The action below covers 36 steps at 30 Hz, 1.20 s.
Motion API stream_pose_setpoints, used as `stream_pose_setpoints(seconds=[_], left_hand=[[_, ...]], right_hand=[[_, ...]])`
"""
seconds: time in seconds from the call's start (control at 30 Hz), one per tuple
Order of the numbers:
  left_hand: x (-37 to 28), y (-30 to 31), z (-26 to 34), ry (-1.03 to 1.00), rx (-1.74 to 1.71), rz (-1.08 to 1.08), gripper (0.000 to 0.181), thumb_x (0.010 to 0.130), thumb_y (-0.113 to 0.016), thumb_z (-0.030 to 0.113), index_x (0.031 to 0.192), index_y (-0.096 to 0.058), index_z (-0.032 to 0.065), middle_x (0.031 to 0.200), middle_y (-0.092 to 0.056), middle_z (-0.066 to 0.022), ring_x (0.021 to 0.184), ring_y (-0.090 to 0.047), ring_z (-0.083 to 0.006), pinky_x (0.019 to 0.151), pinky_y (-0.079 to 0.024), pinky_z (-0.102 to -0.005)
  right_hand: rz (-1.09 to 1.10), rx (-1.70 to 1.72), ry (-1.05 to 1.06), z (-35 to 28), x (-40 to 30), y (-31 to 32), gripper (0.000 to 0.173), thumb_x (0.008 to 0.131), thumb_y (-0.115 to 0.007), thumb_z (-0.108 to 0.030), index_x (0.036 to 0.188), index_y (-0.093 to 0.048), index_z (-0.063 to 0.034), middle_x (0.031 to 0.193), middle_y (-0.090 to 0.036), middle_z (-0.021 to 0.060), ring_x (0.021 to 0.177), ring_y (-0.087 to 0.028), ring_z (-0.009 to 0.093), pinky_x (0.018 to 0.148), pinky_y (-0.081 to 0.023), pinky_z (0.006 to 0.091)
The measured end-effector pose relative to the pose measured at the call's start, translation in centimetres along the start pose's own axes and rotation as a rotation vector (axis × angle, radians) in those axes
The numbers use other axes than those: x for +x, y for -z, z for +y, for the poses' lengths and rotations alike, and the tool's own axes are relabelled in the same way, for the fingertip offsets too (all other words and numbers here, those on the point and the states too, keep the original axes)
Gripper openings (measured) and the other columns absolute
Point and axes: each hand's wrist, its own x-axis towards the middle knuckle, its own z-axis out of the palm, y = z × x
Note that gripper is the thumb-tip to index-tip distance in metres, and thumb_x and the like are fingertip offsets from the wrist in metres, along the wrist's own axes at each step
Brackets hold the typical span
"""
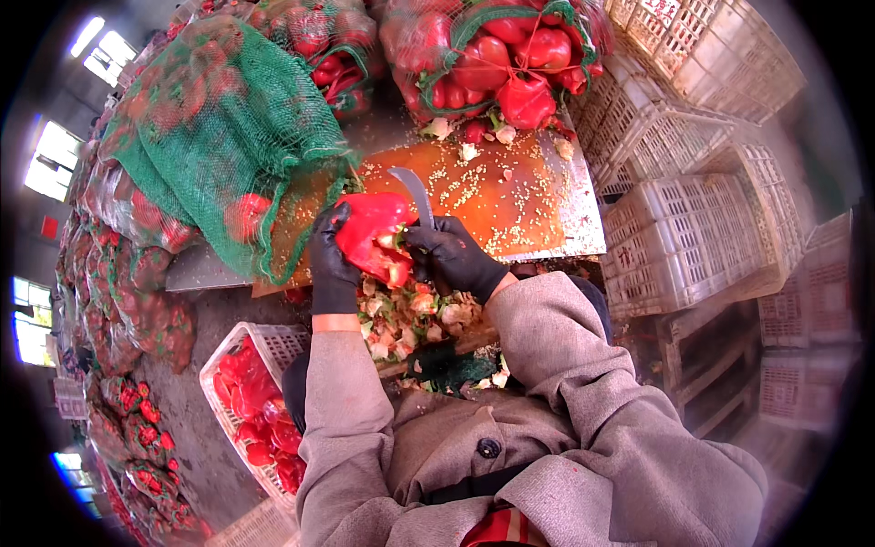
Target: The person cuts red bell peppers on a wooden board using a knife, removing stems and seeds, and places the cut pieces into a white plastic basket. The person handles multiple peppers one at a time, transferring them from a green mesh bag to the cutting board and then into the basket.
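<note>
Dark gloves cover both hands. My left hand grips a red bell pepper from its left side, above the front edge of the worktable. The pepper is cut open on the side towards my right hand, and pale flesh shows there. My right hand is closed around a knife, its handle hidden by the glove. The curved knife blade points up and away, beside the pepper. Under the hands lies a heap of pepper cores and trimmings.
Seeds dot the orange board on the metal table. A green mesh bag of peppers lies left, and another mesh bag stands behind. A white crate holds cut red peppers by my left side. Plastic crates are stacked right.
</note>
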Motion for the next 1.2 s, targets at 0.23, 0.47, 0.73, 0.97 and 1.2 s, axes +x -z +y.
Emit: stream_pose_setpoints(seconds=[0.23,0.47,0.73,0.97,1.2], left_hand=[[4.2,8.4,2.5,0.025,0.011,-0.047,0.032,0.086,-0.050,0.016,0.110,-0.056,-0.0047,0.109,-0.061,-0.0184,0.099,-0.059,-0.0310,0.091,-0.046,-0.0462],[2.1,9.0,7.0,-0.012,-0.141,-0.034,0.030,0.089,-0.052,0.020,0.110,-0.056,-0.0005,0.115,-0.059,-0.0177,0.105,-0.056,-0.0316,0.095,-0.042,-0.0478],[-0.3,2.6,1.5,0.396,0.092,0.063,0.029,0.089,-0.056,0.021,0.109,-0.056,0.0001,0.105,-0.063,-0.0126,0.094,-0.062,-0.0256,0.087,-0.050,-0.0404],[-1.6,3.0,-1.2,0.278,-0.002,-0.032,0.033,0.085,-0.059,0.009,0.117,-0.054,0.0047,0.102,-0.063,-0.0078,0.092,-0.061,-0.0199,0.084,-0.051,-0.0344],[-3.6,-0.7,-1.5,-0.135,0.838,-0.088,0.039,0.070,-0.065,0.005,0.108,-0.056,0.0021,0.093,-0.065,-0.0097,0.078,-0.064,-0.0219,0.071,-0.050,-0.0317]], right_hand=[[-0.049,-0.078,0.011,-1.7,-2.3,-1.3,0.023,0.085,-0.060,-0.023,0.082,-0.060,-0.0004,0.061,-0.052,0.0006,0.050,-0.052,0.011,0.047,-0.044,0.0257],[-0.046,-0.537,0.161,-0.2,-1.9,-0.4,0.026,0.079,-0.068,-0.023,0.091,-0.062,0.0000,0.065,-0.058,0.0079,0.058,-0.056,0.015,0.055,-0.045,0.0300],[0.223,-1.392,0.775,-0.6,-1.4,-2.1,0.057,0.073,-0.070,-0.025,0.122,-0.045,-0.0104,0.113,-0.049,0.0133,0.081,-0.060,0.031,0.067,-0.050,0.0393],[0.386,-1.211,0.562,-0.4,-0.2,-0.5,0.020,0.078,-0.064,-0.023,0.093,-0.058,-0.0123,0.087,-0.060,0.0080,0.075,-0.062,0.031,0.063,-0.048,0.0409],[0.351,-1.494,0.623,-0.2,-0.7,-1.0,0.023,0.074,-0.065,-0.021,0.094,-0.058,-0.0117,0.085,-0.060,0.0074,0.074,-0.062,0.030,0.062,-0.048,0.0395]])
